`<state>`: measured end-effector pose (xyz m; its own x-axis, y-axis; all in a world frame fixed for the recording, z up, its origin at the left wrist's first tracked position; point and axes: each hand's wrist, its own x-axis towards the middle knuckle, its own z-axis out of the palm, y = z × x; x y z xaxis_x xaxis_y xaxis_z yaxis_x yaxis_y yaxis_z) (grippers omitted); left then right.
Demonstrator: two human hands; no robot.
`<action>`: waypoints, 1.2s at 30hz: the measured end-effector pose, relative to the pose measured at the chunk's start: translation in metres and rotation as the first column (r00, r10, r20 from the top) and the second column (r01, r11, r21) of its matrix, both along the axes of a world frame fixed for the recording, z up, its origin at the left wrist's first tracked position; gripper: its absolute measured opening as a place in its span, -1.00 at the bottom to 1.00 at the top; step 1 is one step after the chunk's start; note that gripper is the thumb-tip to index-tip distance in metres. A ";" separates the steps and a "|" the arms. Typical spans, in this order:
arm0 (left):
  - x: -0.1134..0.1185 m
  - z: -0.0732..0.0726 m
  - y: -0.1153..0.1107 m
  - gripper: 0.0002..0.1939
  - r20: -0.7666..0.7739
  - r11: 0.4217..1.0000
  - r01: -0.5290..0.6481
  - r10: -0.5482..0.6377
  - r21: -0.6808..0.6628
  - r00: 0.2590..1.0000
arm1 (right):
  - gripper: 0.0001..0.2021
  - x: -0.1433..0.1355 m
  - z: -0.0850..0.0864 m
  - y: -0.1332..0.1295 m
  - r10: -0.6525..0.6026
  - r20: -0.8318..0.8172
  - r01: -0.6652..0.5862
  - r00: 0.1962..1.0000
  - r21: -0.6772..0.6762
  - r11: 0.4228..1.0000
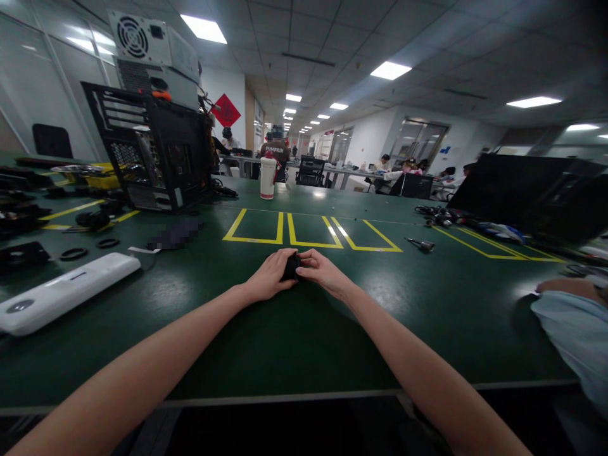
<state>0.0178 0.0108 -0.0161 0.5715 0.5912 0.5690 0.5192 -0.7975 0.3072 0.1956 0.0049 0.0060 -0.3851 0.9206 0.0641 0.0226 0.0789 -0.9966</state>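
Note:
Between my two hands is a small black object (289,268), largely covered by fingers, so its kind cannot be made out. My left hand (270,275) is closed round its left side, thumb below and fingers on top. From the right, my right hand (321,271) grips the object's edge with bent fingers. Both hands are just above or resting on the green table (294,342), near the yellow tape rectangles (313,245). A screwdriver-like tool (420,244) lies to the right of them, apart from both hands.
An open black computer case (164,158) stands at the left back, with a power supply (142,41) stacked high behind it. A white cup (268,178) stands behind the tape. At left lies a long white device (71,292). Another person's sleeve (572,323) reaches in at right, near cables (441,216).

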 end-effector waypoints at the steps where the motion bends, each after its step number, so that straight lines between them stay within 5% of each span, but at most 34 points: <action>1: 0.000 0.000 0.000 -0.34 0.002 1.000 0.004 -0.004 0.004 1.000 | -0.63 0.000 0.000 -0.001 0.007 -0.008 -0.007 1.000 0.004 1.000; 9: 0.000 -0.002 0.001 -0.32 0.007 1.000 0.007 -0.007 0.007 1.000 | -0.72 -0.005 -0.004 0.001 -0.068 -0.031 0.067 0.997 -0.018 0.998; 18: 0.000 -0.003 0.002 -0.34 -0.011 1.000 -0.006 0.007 0.011 1.000 | -0.60 0.001 0.000 0.000 0.026 -0.004 -0.026 1.000 0.056 0.998; 29: -0.001 0.001 -0.001 -0.35 -0.006 1.000 -0.006 0.006 0.004 1.000 | -0.66 -0.003 0.001 -0.001 -0.073 -0.007 0.072 0.997 -0.069 0.995; 36: 0.000 -0.001 0.001 -0.35 0.006 1.000 -0.002 0.002 0.008 1.000 | -0.57 0.002 0.000 -0.002 0.014 -0.026 -0.014 1.000 -0.019 1.000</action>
<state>0.0179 0.0119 -0.0175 0.5671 0.5877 0.5771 0.5187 -0.7991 0.3041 0.1978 0.0025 0.0064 -0.3965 0.9163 0.0568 -0.0039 0.0601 -0.9982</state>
